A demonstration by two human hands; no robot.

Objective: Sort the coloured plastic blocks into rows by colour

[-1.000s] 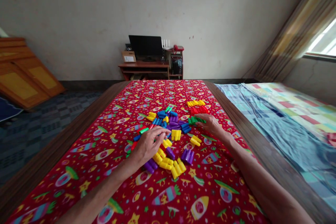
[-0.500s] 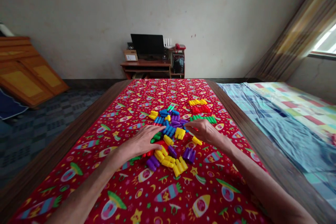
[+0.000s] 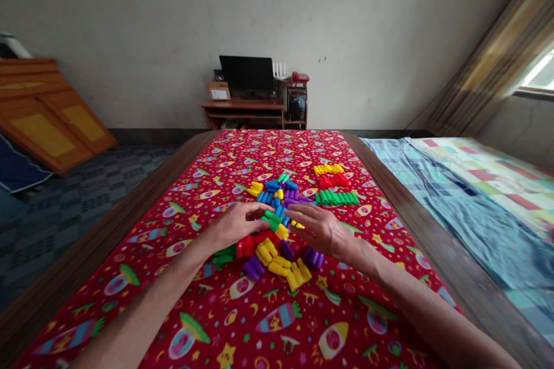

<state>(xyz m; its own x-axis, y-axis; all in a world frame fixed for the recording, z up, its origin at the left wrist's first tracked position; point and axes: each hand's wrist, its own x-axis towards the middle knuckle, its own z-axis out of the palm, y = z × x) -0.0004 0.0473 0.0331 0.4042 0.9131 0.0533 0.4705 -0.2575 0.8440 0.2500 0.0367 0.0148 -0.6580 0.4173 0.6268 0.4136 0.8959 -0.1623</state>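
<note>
On the patterned red tablecloth lies a loose pile of coloured plastic toy blocks shaped like joined tubes. My left hand [image 3: 234, 223] is at the pile's left side, thumb and fingers closed around the end of a green block [image 3: 272, 219]. My right hand [image 3: 324, 228] hovers over the pile's right side, fingers stretched out and partly hiding a yellow block [image 3: 297, 224]. Between the hands lie blue blocks [image 3: 279, 207]. Nearer me are yellow blocks [image 3: 298, 274], purple blocks [image 3: 253, 268] and red blocks [image 3: 246, 247].
Beyond my right hand, blocks lie in rows: yellow [image 3: 329, 169], red [image 3: 334, 179] and green [image 3: 337, 198]. The tablecloth [image 3: 277, 150] covers a dark wooden table [image 3: 182, 155]. A bed [image 3: 467, 202] stands to the right, a desk with a monitor [image 3: 246, 76] ahead.
My right hand has come back from near the green row toward the pile's middle, its fingers now extended. A green block now shows at my left fingertips.
</note>
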